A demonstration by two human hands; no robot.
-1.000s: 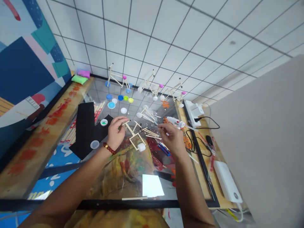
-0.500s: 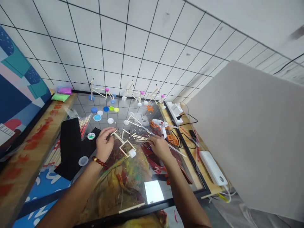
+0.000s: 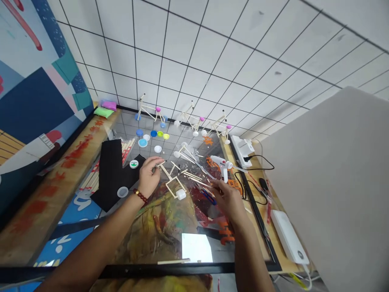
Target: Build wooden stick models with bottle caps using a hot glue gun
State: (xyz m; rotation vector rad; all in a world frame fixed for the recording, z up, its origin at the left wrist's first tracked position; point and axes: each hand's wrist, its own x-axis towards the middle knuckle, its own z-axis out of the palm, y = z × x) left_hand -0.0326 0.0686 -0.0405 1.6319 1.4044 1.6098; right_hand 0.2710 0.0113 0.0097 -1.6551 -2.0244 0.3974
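Note:
My left hand [image 3: 149, 176] pinches one end of a small frame of glued wooden sticks [image 3: 170, 178], holding it over the glass tabletop. The frame has a square loop at its near end, where a white round piece [image 3: 181, 194] is attached. On the right, my right hand [image 3: 227, 199] has its fingers closed at the end of a thin wooden stick [image 3: 204, 183], beside a few loose sticks [image 3: 192, 175]. Scissors with blue handles [image 3: 209, 197] lie just beneath that hand. A white glue gun [image 3: 221, 165] rests beyond it.
Finished stick models [image 3: 190, 115] stand along the back edge. Coloured caps [image 3: 142, 142] sit in front of them. Black cloth [image 3: 111, 170] and packaged sticks [image 3: 127, 149] lie left. A power strip [image 3: 241, 150], cables and a white box-shaped device [image 3: 290, 235] line the right side.
The view has swung, so everything sits further right in the picture. My right hand has drawn slightly right, uncovering the blue scissor handles. My left hand keeps holding the stick frame.

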